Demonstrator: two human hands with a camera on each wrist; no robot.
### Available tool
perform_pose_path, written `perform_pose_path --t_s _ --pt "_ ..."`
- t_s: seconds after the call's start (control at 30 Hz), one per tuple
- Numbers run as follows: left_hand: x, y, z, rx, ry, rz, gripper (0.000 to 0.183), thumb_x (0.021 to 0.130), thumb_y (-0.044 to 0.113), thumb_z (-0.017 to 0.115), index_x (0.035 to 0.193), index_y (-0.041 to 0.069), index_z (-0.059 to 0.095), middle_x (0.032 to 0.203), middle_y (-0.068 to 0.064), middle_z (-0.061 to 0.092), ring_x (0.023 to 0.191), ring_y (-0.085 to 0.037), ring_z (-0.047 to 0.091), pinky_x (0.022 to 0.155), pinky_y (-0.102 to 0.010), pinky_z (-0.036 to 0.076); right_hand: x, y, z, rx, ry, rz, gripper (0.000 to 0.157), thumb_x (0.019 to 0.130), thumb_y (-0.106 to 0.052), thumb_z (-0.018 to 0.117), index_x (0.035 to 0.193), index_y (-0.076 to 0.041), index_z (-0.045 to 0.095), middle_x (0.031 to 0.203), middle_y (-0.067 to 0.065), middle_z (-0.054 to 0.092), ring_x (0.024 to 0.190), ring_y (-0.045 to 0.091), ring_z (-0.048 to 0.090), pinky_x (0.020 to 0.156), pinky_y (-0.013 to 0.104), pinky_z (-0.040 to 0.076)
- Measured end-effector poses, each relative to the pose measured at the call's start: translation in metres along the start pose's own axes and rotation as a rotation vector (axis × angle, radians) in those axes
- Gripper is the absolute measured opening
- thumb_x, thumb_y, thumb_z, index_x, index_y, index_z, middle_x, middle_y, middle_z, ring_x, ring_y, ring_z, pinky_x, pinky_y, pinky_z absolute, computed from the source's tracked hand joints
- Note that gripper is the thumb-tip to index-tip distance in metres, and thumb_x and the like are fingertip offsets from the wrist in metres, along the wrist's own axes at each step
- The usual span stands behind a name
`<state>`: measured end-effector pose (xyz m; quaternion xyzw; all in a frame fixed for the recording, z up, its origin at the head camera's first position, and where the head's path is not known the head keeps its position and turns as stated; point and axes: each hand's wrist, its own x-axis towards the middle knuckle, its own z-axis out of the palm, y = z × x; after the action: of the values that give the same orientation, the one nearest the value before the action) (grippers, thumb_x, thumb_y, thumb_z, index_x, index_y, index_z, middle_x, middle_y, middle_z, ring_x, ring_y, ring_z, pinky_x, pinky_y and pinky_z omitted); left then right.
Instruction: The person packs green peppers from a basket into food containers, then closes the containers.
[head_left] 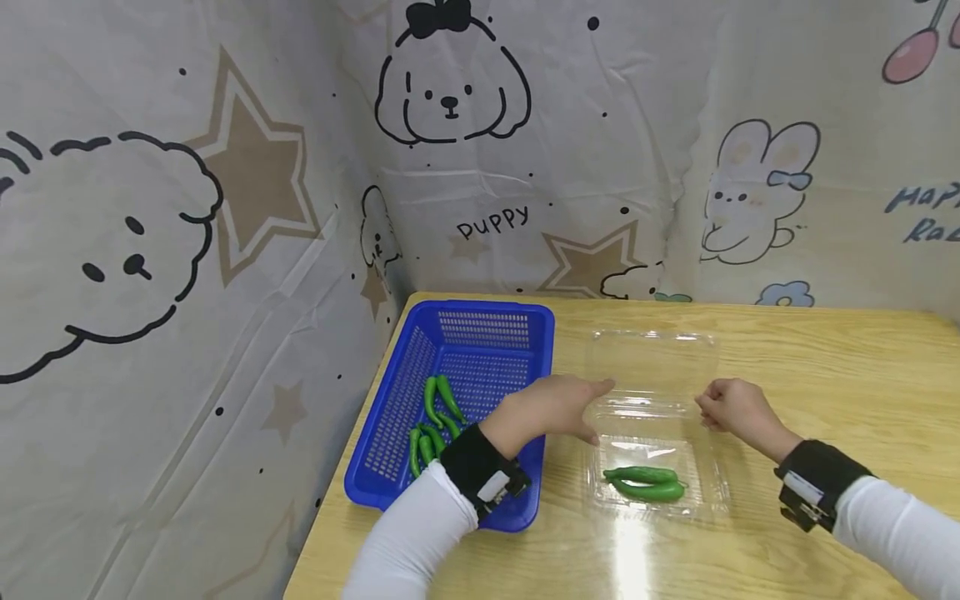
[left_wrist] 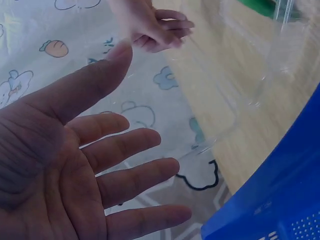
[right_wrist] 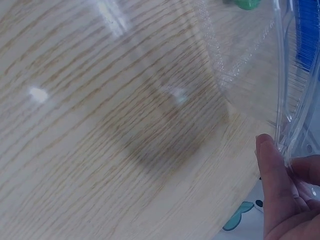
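Observation:
A clear plastic clamshell box (head_left: 652, 408) lies unfolded on the table, its lid (head_left: 651, 358) flat on the far side. Two green peppers (head_left: 647, 492) sit side by side in the near half. My left hand (head_left: 555, 408) hovers by the box's left edge; in the left wrist view its palm is bare and its fingers are spread. At the right side of the box, close to the hinge, my right hand (head_left: 738, 410) pinches the plastic edge between thumb and fingers, as the right wrist view shows.
To the left of the box stands a blue perforated basket (head_left: 480, 307) with several green peppers (head_left: 431, 400) inside, partly under my left forearm. The wooden table (head_left: 825, 367) meets a printed cloth (head_left: 562, 167) at the back and left.

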<state>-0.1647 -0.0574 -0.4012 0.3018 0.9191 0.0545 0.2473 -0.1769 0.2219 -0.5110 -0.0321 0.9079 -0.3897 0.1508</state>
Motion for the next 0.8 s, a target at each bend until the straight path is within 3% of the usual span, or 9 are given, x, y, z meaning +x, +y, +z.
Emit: perform_pose_path --t_s 0.37,0.8 --pt "-0.014 -0.024 -0.012 -0.058 0.064 -0.054 0.085 0.081 0.038 0.073 0.150 0.020 0.026 0.145 -0.002 0.044 0.126 -0.020 0.049 0.100 -0.031 0.043 0.001 0.001 0.000 -0.004 -0.002 0.002 0.022 0.094 -0.006 0.051 0.092 0.013 0.060 0.073 0.010 0.065 0.064 0.014 0.063 0.058 0.032 0.057" --pt "-0.029 -0.071 0.003 -0.172 0.101 -0.143 0.082 0.084 0.045 0.067 0.149 0.014 0.028 0.148 -0.006 0.038 0.134 -0.025 0.039 0.109 -0.039 0.034 0.000 0.006 -0.001 0.005 0.016 -0.005 0.022 0.093 -0.008 0.051 0.089 0.011 0.061 0.071 0.007 0.065 0.063 0.013 0.063 0.057 0.031 0.056"
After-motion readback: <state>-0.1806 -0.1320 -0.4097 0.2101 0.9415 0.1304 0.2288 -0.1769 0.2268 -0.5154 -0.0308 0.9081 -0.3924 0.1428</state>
